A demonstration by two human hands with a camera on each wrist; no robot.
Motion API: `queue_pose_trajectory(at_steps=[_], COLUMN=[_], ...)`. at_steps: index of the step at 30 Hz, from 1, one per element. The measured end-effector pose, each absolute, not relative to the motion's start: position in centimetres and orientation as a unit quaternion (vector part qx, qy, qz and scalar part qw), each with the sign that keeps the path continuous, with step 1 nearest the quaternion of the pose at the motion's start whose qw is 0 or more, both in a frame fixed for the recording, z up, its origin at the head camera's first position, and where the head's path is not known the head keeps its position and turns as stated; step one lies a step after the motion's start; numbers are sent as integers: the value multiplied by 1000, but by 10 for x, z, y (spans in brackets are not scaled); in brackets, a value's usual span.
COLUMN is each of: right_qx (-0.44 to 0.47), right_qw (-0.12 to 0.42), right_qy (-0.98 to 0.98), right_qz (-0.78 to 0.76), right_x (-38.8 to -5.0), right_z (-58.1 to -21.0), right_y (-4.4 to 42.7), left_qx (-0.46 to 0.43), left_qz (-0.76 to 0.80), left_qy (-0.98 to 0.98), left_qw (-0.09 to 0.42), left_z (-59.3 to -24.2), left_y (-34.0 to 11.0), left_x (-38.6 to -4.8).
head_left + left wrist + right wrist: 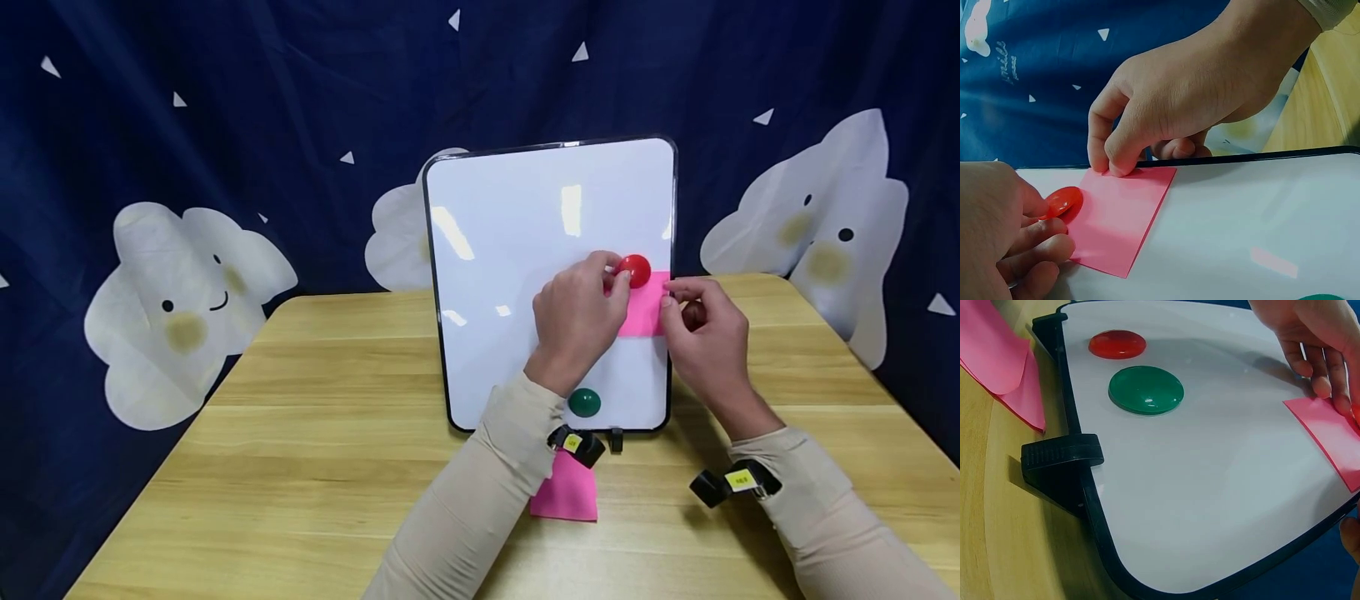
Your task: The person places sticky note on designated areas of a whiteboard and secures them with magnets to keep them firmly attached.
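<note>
A small whiteboard (510, 250) with a black frame stands upright on the table. My left hand (577, 308) pinches a round red magnet (1067, 201) at the upper left corner of a pink square of paper (1124, 219), which lies against the board near its right edge. With thumb and forefinger, my right hand (708, 333) pinches the paper's right edge, next to the frame. Lower on the board are a green magnet (1146, 390) and a second red magnet (1117, 344); my left arm hides that red one in the head view.
More pink paper (566, 492) lies on the wooden table (315, 467) before the board, partly behind my left sleeve. Black feet (1063, 456) hold the board's bottom edge. A dark blue curtain (300, 100) with clouds and triangles hangs behind.
</note>
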State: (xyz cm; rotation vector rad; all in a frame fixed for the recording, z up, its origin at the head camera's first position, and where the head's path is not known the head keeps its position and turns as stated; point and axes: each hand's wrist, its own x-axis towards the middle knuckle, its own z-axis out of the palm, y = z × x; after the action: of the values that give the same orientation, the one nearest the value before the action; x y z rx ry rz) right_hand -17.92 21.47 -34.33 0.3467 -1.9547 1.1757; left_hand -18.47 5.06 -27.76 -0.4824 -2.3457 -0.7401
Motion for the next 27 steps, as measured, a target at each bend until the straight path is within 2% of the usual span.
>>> queue_pose_trajectory(at_steps=[27], right_qx=[142], right_qw=[411], right_qy=[-769], right_qz=[469], right_x=[-180], right_z=[-344], right_y=[214], left_qx=[-198], left_qz=[-280], left_qy=[-884], left_qw=[318], left_z=[-281], left_y=[47], left_x=[-187])
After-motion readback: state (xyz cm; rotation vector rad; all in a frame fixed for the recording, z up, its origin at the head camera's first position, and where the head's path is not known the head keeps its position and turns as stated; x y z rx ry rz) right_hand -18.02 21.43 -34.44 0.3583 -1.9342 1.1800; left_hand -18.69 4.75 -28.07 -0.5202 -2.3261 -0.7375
